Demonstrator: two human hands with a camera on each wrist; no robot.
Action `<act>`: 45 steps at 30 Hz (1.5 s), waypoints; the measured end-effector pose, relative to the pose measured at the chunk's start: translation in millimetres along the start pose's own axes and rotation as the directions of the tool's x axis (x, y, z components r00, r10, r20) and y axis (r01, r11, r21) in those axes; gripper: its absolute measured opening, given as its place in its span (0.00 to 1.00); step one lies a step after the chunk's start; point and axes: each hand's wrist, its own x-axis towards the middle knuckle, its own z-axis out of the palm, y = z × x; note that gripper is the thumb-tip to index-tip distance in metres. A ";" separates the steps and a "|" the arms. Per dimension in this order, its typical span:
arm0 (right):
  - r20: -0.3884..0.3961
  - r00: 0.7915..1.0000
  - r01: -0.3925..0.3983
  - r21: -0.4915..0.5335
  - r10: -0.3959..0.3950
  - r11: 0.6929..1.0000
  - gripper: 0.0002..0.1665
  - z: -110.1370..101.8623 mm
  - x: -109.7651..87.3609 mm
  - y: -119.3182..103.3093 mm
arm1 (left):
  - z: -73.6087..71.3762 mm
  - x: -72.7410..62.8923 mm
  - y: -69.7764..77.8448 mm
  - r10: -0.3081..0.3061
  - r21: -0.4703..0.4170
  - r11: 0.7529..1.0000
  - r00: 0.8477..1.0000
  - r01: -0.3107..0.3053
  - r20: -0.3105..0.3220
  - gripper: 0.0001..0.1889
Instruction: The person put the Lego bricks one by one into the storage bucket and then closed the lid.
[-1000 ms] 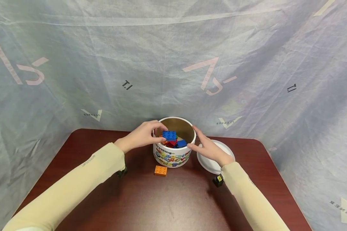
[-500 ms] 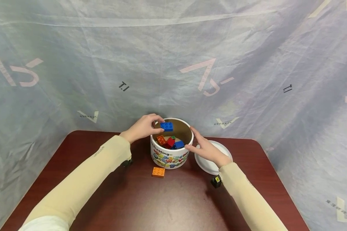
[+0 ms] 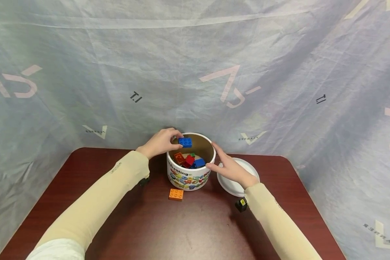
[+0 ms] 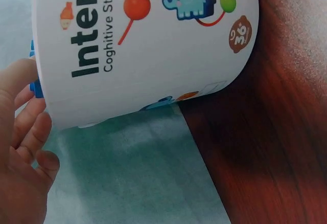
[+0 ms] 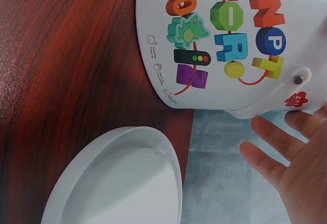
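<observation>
My left hand (image 3: 162, 141) pinches a blue toy building brick (image 3: 186, 142) between thumb and fingers, over the left part of a round white bucket (image 3: 185, 181). The brick's studs face up towards me. In the left wrist view, only an edge of the blue brick (image 4: 37, 88) shows past the bucket's rim. My right hand (image 3: 232, 169) lies along the bucket's right side with fingers spread and fairly straight, thumb at the near rim. Inside the bucket are an orange brick (image 3: 179, 158), a red brick (image 3: 189, 161), another blue brick (image 3: 199, 163) and a small green piece (image 3: 192, 155).
One flat orange brick (image 3: 176, 194) lies on the brown table (image 3: 182, 231) just before the bucket. The white lid (image 3: 230, 186) rests to the bucket's right, partly under my right hand. A grey cloth (image 3: 169, 72) hangs close behind the table.
My left hand has lifted the blue brick up and away from the other bricks, then held it almost still. The right hand stays at the rim. The head view has shifted slightly.
</observation>
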 end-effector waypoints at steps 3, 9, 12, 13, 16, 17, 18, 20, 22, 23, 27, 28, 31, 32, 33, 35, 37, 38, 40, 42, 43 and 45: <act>-0.003 1.000 0.004 -0.005 -0.004 1.000 0.60 1.4 1.0 0.6 | 0.9 0.2 -0.9 0.014 0.010 1.000 1.000 -0.014 0.002 0.20; -0.010 1.000 0.011 -0.009 -0.011 1.000 0.60 2.7 3.7 2.1 | 2.1 -0.3 -2.9 0.031 0.004 1.000 0.999 -0.031 -0.018 0.19; -0.011 1.000 0.016 -0.013 -0.017 1.000 0.59 2.3 4.8 2.7 | 2.2 -1.6 -3.0 0.025 -0.011 1.000 0.999 -0.025 -0.024 0.19; -0.012 1.000 0.020 -0.013 -0.020 1.000 0.59 2.1 5.1 2.9 | 2.0 -2.5 -3.0 0.023 -0.016 1.000 0.999 -0.023 -0.024 0.19; -0.008 1.000 0.020 -0.015 -0.020 1.000 0.59 1.4 5.5 3.2 | 1.0 -7.0 -3.4 0.021 -0.042 0.999 0.999 -0.022 -0.029 0.19; -0.006 1.000 0.020 -0.011 -0.020 1.000 0.59 1.2 5.7 3.3 | 0.7 -8.8 -3.7 0.020 -0.052 0.998 0.999 -0.022 -0.030 0.18; -0.004 1.000 0.019 -0.008 -0.019 1.000 0.59 1.0 5.9 3.5 | 0.2 -10.8 -3.9 0.020 -0.064 0.998 0.999 -0.022 -0.033 0.18; -0.002 1.000 0.017 -0.001 -0.017 1.000 0.59 0.3 6.2 3.6 | -0.1 -14.7 -5.6 0.027 -0.086 0.996 0.999 -0.031 -0.046 0.18; -0.002 1.000 0.015 0.010 -0.015 1.000 0.59 -0.3 6.2 3.3 | -0.3 -18.8 -7.5 0.032 -0.103 0.994 0.997 -0.039 -0.064 0.18; -0.002 1.000 0.014 0.014 -0.014 1.000 0.59 -0.5 6.0 3.0 | -0.5 -21.1 -8.6 0.035 -0.111 0.993 0.997 -0.044 -0.075 0.18; 0.001 1.000 -0.001 0.016 0.001 1.000 0.59 0.5 4.9 3.4 | -0.4 -33.6 -12.1 0.032 -0.148 0.988 0.993 -0.049 -0.113 0.16; 0.002 1.000 -0.003 0.015 0.003 1.000 0.59 0.9 4.8 3.8 | -0.6 -37.5 -12.4 0.030 -0.163 0.985 0.992 -0.049 -0.121 0.16; -0.004 1.000 -0.003 0.017 0.003 1.000 0.60 1.4 3.9 4.6 | -0.7 -50.2 -12.4 0.030 -0.188 0.980 0.988 -0.059 -0.150 0.15; -0.007 1.000 -0.001 0.018 0.001 1.000 0.60 1.5 3.6 4.7 | -0.2 -54.3 -12.9 0.035 -0.192 0.979 0.986 -0.067 -0.164 0.15; -0.010 1.000 0.003 0.019 -0.003 1.000 0.59 1.5 3.4 5.1 | -0.2 -58.8 -12.9 0.034 -0.200 0.977 0.984 -0.069 -0.176 0.15; -0.017 1.000 0.003 0.020 -0.002 1.000 0.59 1.4 3.1 5.1 | 0.8 -67.8 -14.0 0.029 -0.219 0.973 0.979 -0.074 -0.203 0.15; -0.017 1.000 0.002 0.015 -0.002 1.000 0.59 1.7 2.8 5.1 | 2.5 -77.1 -16.1 0.016 -0.248 0.966 0.974 -0.074 -0.226 0.15; -0.015 1.000 0.002 0.016 -0.001 1.000 0.59 1.8 2.7 5.1 | 3.5 -81.6 -17.1 0.009 -0.262 0.962 0.972 -0.072 -0.236 0.15; -0.016 1.000 -0.001 0.016 0.001 1.000 0.59 2.2 2.4 4.8 | 5.8 -90.4 -18.8 -0.006 -0.294 0.953 0.969 -0.069 -0.247 0.16; -0.014 1.000 -0.003 0.017 0.004 1.000 0.59 2.8 2.0 4.7 | 9.3 -98.2 -21.3 -0.016 -0.309 0.949 0.968 -0.064 -0.250 0.16; -0.014 1.000 -0.004 0.017 0.005 1.000 0.59 2.6 1.9 4.6 | 11.0 -101.0 -22.3 -0.018 -0.313 0.948 0.968 -0.063 -0.251 0.16; -0.012 1.000 -0.005 0.021 0.005 1.000 0.59 2.2 1.5 3.7 | 14.8 -105.9 -23.6 -0.020 -0.321 0.945 0.968 -0.062 -0.248 0.16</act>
